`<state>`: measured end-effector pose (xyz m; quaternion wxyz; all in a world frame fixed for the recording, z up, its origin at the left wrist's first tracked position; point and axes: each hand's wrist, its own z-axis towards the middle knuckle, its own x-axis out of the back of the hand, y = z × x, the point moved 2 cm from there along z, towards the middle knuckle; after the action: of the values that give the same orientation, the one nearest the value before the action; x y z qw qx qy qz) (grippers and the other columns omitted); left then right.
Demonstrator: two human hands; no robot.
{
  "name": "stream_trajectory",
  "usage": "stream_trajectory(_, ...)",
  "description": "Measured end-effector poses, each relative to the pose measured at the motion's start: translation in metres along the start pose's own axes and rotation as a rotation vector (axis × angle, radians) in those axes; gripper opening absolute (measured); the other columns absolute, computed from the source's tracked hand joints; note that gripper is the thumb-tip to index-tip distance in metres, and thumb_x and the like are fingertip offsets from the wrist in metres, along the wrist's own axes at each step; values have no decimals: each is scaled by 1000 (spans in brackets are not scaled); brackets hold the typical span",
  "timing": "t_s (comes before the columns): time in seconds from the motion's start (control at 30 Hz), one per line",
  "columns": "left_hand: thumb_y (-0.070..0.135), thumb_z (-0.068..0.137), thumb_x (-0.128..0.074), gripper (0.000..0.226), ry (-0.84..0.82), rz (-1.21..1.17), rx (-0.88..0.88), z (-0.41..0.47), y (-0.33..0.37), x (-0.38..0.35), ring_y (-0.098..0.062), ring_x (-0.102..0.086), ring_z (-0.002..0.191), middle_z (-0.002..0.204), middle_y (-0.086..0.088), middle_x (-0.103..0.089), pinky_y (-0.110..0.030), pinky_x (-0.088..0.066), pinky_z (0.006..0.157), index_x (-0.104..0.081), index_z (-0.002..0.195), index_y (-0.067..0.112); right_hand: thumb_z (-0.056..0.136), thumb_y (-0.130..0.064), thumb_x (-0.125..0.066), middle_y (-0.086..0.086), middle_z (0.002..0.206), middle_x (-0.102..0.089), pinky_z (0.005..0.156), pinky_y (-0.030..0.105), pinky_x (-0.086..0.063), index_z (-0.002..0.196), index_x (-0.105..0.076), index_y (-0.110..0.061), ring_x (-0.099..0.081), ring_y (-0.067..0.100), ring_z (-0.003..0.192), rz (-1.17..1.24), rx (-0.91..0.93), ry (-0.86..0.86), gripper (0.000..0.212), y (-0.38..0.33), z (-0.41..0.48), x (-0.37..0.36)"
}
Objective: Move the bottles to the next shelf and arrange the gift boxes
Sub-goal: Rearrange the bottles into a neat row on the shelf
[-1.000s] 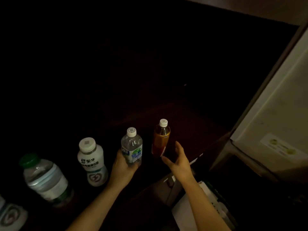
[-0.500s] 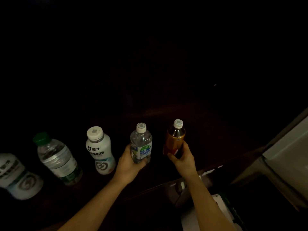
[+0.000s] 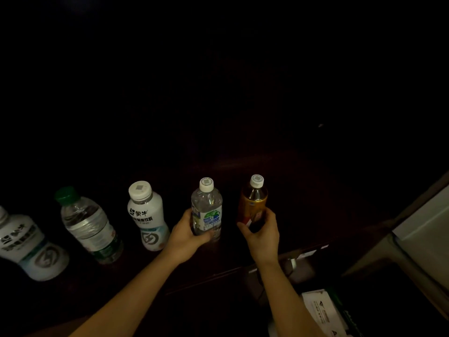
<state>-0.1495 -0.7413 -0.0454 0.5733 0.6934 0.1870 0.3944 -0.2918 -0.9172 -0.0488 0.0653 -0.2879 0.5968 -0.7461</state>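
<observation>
The head view is very dim; most of the upper frame is black and shows nothing that can be made out. Along the lower part runs a dark, smooth wooden shelf (image 3: 303, 190) with a faint reddish sheen and a straight front edge.

Five plastic bottles stand on it in a loose row. At the far left is a stout white bottle (image 3: 29, 249), opaque, with dark lettering and a round emblem, blurred and partly cut off by the frame edge. Next to it stands a green-capped water bottle (image 3: 90, 224), clear and ribbed, with a pale band round its middle. Then comes a white drink bottle (image 3: 147, 215), opaque and smooth, with rounded shoulders, a wide flat white cap and the same emblem low on its body.

The left hand (image 3: 187, 235) is wrapped round the lower half of a clear water bottle (image 3: 207, 210), thumb on the near side and fingers curled behind; the bottle is slim and transparent, with a white screw cap and a blue-and-green label. Just beside it, without touching, the right hand (image 3: 263, 235) clasps the lower part of an amber tea bottle (image 3: 254, 203), a slender cylinder with a clear neck, a white cap and an orange-brown label. Both bottles are upright at the front right of the shelf; whether their bases touch it cannot be told.

Below the shelf at the lower right lies a flat white carton (image 3: 320, 310) with small print. A pale, matte panel (image 3: 427, 229) slants up the right edge.
</observation>
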Motion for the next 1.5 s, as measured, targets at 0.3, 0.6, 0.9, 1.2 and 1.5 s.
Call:
stream_trajectory(0.3, 19, 76, -84, 73, -34, 0, -3, 4, 3, 0, -3, -59, 119, 127, 14, -63, -29, -46, 105, -45, 137, 29, 68, -33, -92, 3, 129, -54, 97, 30, -47, 135, -48, -14, -53, 19, 122, -38, 15, 110, 82, -6, -8, -13)
stream_trajectory(0.6, 16, 75, -82, 66, -34, 18, -10, 7, 5, 0, 7, -62, 112, 123, 17, -65, -29, -48, 104, -47, 122, 46, 67, -34, -93, 5, 128, -53, 93, 29, -46, 133, -47, -12, -53, 20, 120, -59, 23, 132, 83, -10, -9, -15)
stream_trajectory(0.9, 25, 72, -88, 66, 92, 45, -27, -2, 9, -6, 17, -59, 106, 116, 21, -63, -9, -49, 88, -47, 122, 40, 67, -34, -93, 9, 128, -54, 95, 34, -50, 132, -48, -9, -52, 23, 121, -76, 35, 145, 83, -12, -10, -15)
stream_trajectory(1.2, 36, 66, -90, 69, 479, 172, 21, -13, 29, -41, -19, -59, 109, 115, -2, -57, -34, -56, 83, -46, 116, 18, 66, -37, -93, 7, 125, -54, 91, 34, -51, 129, -48, -10, -53, 22, 119, -86, 49, 154, 83, -9, -9, -16)
stream_trajectory(1.5, 40, 63, -91, 85, 717, 280, 94, -17, 38, -67, -28, -53, 111, 115, -13, -52, -38, -49, 87, -48, 128, 5, 67, -36, -92, 6, 124, -53, 91, 35, -52, 130, -47, -11, -53, 21, 118, -85, 66, 150, 81, -7, -9, -17)
